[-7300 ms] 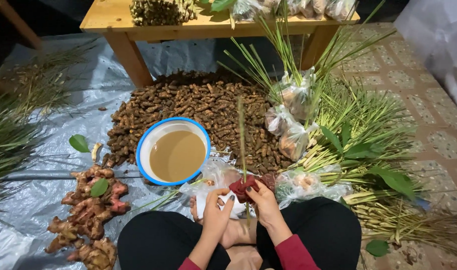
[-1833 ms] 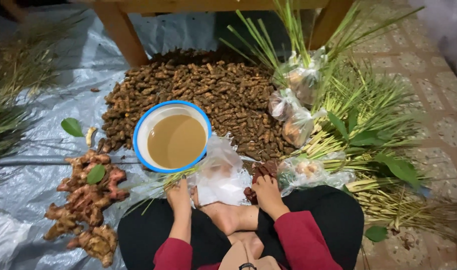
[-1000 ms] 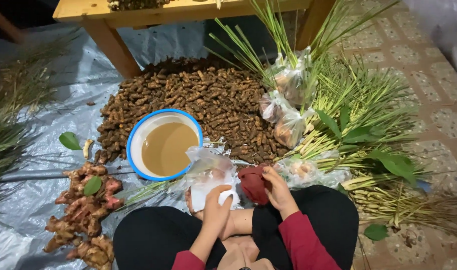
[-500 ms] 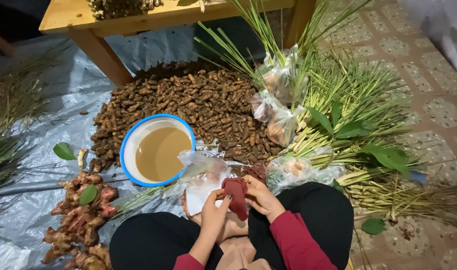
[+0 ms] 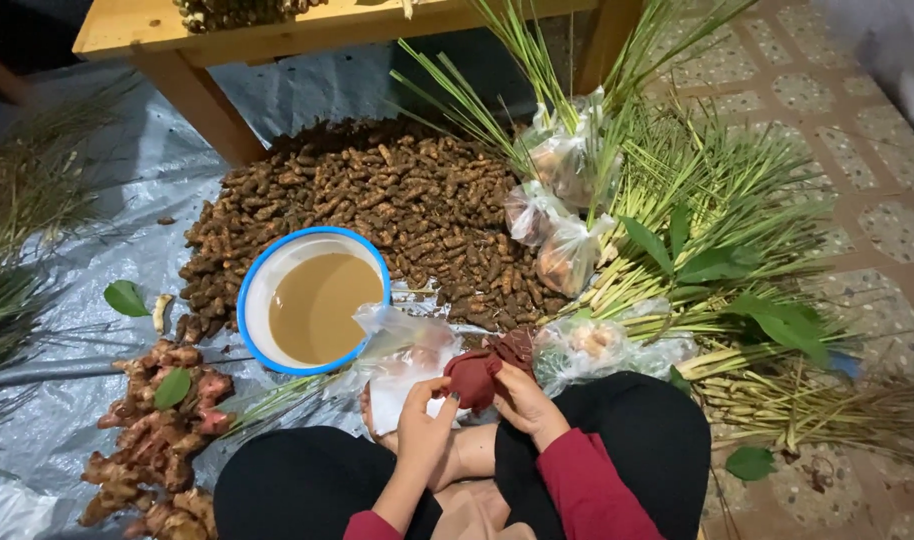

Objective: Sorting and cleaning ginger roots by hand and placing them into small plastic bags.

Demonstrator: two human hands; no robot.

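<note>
Fingers (image 5: 447, 395) of both our hands now pinch the dark red cloth bundle (image 5: 474, 375), lifted slightly; open tarp lies left of the blue-rimmed bowl of brown liquid (image 5: 315, 300).

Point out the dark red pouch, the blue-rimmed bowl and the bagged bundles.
dark red pouch (image 5: 474, 376), head view, its bulging middle.
blue-rimmed bowl (image 5: 260, 290), head view, white inner wall at left.
bagged bundles (image 5: 567, 255), head view, front bag's plastic.
</note>
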